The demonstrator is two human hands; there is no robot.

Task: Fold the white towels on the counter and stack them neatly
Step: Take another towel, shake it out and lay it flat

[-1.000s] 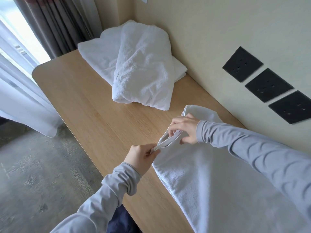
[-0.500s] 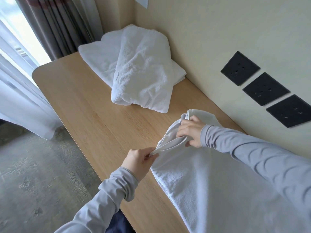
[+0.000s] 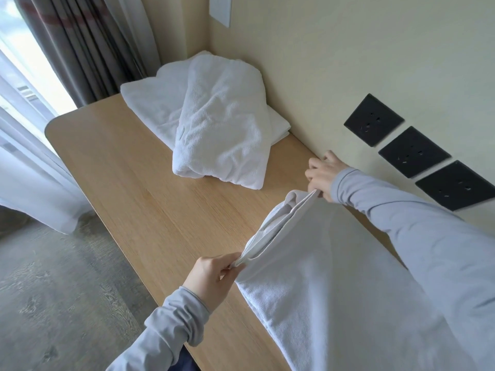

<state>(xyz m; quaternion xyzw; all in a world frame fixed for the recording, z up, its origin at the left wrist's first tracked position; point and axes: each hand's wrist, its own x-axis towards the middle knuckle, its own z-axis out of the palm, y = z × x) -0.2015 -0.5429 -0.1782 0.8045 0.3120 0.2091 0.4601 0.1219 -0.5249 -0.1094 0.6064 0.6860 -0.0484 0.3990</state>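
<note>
Towels (image 3: 214, 129) on counter (image 3: 128, 183) (far end)

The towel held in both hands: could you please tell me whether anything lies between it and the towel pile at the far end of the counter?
Nothing visible does. Only wooden counter surface shows between the towel, pinched by the left hand and right hand, and the towel pile.

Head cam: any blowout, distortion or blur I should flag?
Head view: window at top left is blown out; the held towel reads bluish, low contrast; wide-angle skew shows in the wall sockets; left hand and right hand are sharp, no visible motion blur.
</note>
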